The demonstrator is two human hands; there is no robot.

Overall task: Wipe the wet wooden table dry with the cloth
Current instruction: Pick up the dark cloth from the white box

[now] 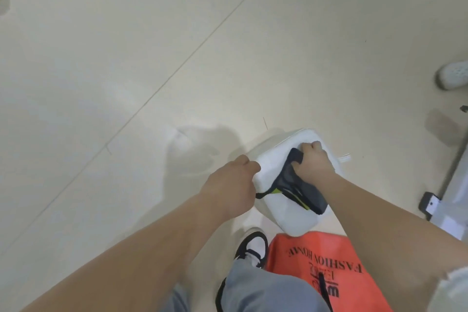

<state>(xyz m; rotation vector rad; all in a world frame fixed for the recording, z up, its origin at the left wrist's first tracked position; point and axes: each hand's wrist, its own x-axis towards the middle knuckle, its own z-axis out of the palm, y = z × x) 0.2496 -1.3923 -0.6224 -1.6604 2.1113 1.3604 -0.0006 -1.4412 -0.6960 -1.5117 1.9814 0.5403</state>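
The person looks down at a pale floor (152, 58). A white bag (293, 215) sits on the floor in front of their feet. The cloth (301, 190) is dark grey with a yellow-green edge, and it lies across the top of the white bag. The right hand (314, 159) has its fingers curled tight round the far end of the cloth. The left hand (235, 180) has its fingers curled on the left edge of the white bag and holds it. An orange bag (281, 261) with black letters stands just beside the white bag, nearer the person. A black and white shoe (253, 243) and grey trousers (266, 291) show below. Another pale shoe (453, 76) is at the right side.
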